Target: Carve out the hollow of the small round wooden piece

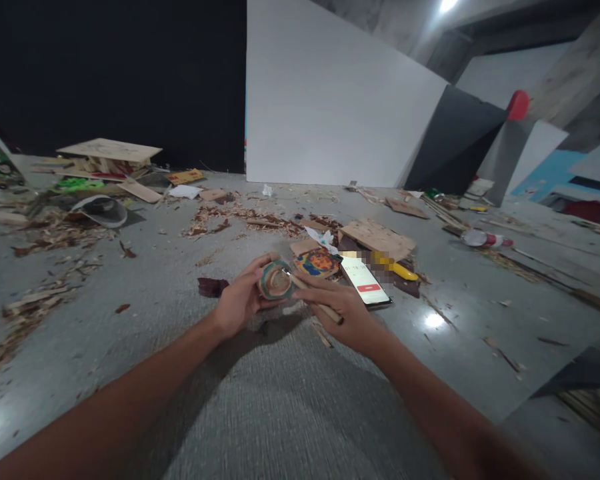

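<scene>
My left hand [243, 293] is closed around a small round wooden piece [275, 280], tipped toward me. The piece has a blue-green rim and a tan, hollow-looking middle. In my right hand [335, 303] is a slim wooden-handled tool [329, 312], its short metal tip touching or very near the upper right of the piece. Whether that tip is a blade or a brush cannot be made out. Just beyond my hands lies a board smeared with red, orange, yellow and blue paint [316, 263], with a crumpled white tissue [321, 237] at its top edge.
A phone with a lit timer [364, 280] lies right of my hand, near a yellow-handled tool [400, 268] and a wooden board [377, 239]. Wood shavings [275, 223] litter the floor. A dark reddish scrap [213, 287] is at left; a grey cap [103, 210] lies farther off.
</scene>
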`<action>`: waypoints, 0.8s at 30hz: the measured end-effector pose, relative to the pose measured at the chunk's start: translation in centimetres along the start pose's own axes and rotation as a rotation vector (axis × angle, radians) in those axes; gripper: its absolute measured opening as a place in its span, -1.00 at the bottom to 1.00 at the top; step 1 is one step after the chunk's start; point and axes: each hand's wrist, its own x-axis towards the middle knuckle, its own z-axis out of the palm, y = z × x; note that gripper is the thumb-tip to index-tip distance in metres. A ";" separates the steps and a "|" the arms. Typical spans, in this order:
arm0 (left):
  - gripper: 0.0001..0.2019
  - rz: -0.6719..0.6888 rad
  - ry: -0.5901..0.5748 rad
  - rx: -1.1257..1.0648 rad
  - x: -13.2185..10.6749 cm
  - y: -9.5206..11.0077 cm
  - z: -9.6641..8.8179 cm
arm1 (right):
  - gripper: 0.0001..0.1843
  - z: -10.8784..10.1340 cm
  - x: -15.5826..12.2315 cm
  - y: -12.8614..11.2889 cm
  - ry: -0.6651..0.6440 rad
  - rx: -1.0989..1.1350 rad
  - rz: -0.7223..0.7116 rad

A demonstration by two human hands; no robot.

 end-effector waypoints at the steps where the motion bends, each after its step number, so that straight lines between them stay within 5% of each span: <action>1: -0.58 -0.002 0.000 0.001 0.0 0.0 0.0 | -0.47 0.1 0.0 0.0 -0.005 -0.001 -0.001; 24: -0.65 0.011 0.068 -0.052 -0.2 0.5 0.5 | -0.47 -0.3 0.1 -0.1 -0.033 -0.041 0.041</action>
